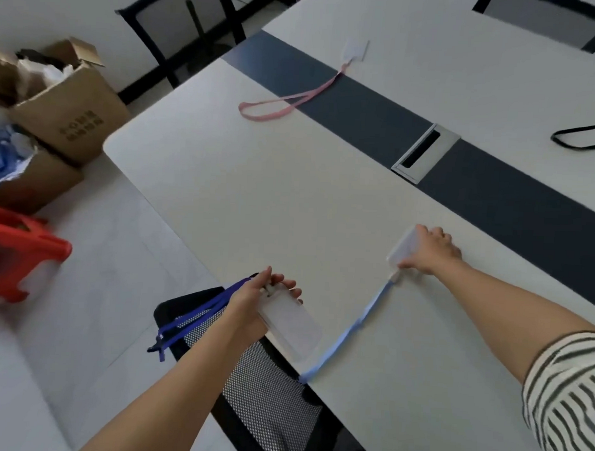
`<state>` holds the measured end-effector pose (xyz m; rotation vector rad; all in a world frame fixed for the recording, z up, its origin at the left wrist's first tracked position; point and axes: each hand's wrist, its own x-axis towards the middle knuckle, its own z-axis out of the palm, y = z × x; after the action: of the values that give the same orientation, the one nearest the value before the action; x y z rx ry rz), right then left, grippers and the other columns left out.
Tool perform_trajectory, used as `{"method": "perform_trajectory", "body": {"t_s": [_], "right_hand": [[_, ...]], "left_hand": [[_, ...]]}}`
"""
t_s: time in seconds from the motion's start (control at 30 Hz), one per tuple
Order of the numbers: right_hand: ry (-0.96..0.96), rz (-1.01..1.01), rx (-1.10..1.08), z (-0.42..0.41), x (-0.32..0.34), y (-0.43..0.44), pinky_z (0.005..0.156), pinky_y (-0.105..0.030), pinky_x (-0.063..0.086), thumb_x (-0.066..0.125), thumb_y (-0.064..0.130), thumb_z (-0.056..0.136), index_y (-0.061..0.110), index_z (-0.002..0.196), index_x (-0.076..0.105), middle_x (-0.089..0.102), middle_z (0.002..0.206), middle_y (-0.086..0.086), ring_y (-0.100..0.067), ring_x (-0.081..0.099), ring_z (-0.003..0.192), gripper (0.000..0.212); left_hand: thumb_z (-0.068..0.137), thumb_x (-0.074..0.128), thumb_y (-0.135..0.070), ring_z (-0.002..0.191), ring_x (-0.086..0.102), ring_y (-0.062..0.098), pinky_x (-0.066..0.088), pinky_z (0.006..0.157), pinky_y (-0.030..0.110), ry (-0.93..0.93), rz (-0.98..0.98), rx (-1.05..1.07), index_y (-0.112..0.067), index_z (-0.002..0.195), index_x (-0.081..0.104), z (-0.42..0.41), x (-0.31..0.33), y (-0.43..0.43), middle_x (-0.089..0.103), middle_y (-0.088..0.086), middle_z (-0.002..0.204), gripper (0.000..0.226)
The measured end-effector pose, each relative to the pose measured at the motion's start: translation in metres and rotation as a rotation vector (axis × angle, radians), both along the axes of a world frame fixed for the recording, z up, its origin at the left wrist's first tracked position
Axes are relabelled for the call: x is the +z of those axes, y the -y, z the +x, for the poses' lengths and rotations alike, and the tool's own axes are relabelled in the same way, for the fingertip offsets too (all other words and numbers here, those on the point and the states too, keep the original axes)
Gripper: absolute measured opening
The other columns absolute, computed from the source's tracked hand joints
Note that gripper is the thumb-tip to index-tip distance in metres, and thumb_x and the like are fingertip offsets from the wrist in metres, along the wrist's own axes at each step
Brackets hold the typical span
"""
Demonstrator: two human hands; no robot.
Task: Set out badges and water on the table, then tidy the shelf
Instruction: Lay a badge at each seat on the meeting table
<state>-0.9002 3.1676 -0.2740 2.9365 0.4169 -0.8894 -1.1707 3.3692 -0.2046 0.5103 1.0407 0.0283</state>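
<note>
- Right hand lies on the white table, on the near side of the dark centre strip, fingers and thumb closed on a clear badge holder whose far edge is tipped up off the surface.
- From that holder a light blue lanyard trails across the table away from the strip, to the table's near edge.
- Left hand hovers over the near table edge, well apart from the strip, fingers gripped around the clip end of a small stack of clear badge holders; how many are in the stack I cannot tell.
- Dark blue lanyards hang out from the back of that hand, off the table side, above a black mesh chair tucked under the edge.
- One more badge lies on the white surface just beyond the strip, at its far end, and its pink lanyard crosses the strip and loops onto the near side.
- Set into the strip is a silver cable hatch.
- Beyond the strip, at the frame's right edge, lies a black lanyard loop.
- Off the table, well away from the strip, stand cardboard boxes full of clutter and a red plastic stool.
- Striped sleeve covers the right upper arm.
</note>
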Motion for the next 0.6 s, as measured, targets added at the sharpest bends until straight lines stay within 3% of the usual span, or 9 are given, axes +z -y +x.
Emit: {"method": "perform_trajectory", "body": {"t_s": [0.13,0.2,0.27,0.3,0.37,0.6], "right_hand": [[0.049,0.030,-0.094,-0.001,0.002,-0.008,0.090,-0.038,0.043,0.080,0.057,0.064,0.015,0.130,0.039,0.042,0.133,-0.016,-0.031,0.043,0.122,0.088],[0.028,0.133,-0.122,-0.003,0.006,-0.017,0.087,-0.036,0.044,0.075,0.052,0.074,0.014,0.125,0.047,0.051,0.126,-0.012,-0.032,0.051,0.116,0.069],[0.005,0.317,-0.137,-0.012,0.013,-0.036,0.073,-0.033,0.043,0.062,0.038,0.087,0.015,0.097,0.056,0.060,0.097,-0.006,-0.033,0.057,0.094,0.026],[-0.017,0.420,-0.161,-0.017,0.019,-0.046,0.063,-0.032,0.038,0.057,0.031,0.090,0.016,0.079,0.051,0.056,0.079,-0.004,-0.031,0.054,0.080,0.020],[-0.053,0.560,-0.158,-0.033,0.033,-0.073,0.055,-0.031,0.030,0.053,0.026,0.091,0.016,0.062,0.038,0.043,0.060,-0.002,-0.024,0.044,0.064,0.034],[-0.177,0.832,-0.101,-0.126,0.101,-0.169,0.055,-0.033,0.031,0.057,0.023,0.084,0.014,0.070,0.053,0.042,0.065,-0.007,-0.020,0.038,0.060,0.017]], "left_hand": [[0.096,0.051,-0.027,0.077,0.063,0.034,0.051,0.081,0.048,-0.008,0.001,-0.001,-0.006,0.078,0.058,0.002,0.005,0.000,0.065,0.017,0.081,0.029],[0.097,0.051,-0.027,0.077,0.062,0.034,0.051,0.083,0.048,0.005,0.003,0.009,-0.006,0.077,0.058,-0.001,0.010,-0.003,0.064,0.017,0.080,0.030],[0.097,0.052,-0.027,0.076,0.061,0.034,0.050,0.083,0.048,0.023,0.007,0.023,-0.005,0.077,0.058,-0.009,0.018,-0.007,0.063,0.016,0.078,0.030],[0.097,0.052,-0.027,0.075,0.061,0.033,0.050,0.083,0.048,0.029,0.006,0.029,-0.005,0.077,0.058,-0.013,0.021,-0.010,0.062,0.016,0.076,0.030],[0.096,0.051,-0.027,0.073,0.061,0.033,0.049,0.083,0.048,0.058,0.001,0.052,-0.005,0.077,0.058,-0.029,0.028,-0.017,0.061,0.015,0.074,0.030],[0.096,0.048,-0.028,0.072,0.059,0.033,0.047,0.086,0.049,0.179,-0.006,0.129,-0.001,0.082,0.062,-0.117,0.048,-0.058,0.058,0.015,0.074,0.034]]}}
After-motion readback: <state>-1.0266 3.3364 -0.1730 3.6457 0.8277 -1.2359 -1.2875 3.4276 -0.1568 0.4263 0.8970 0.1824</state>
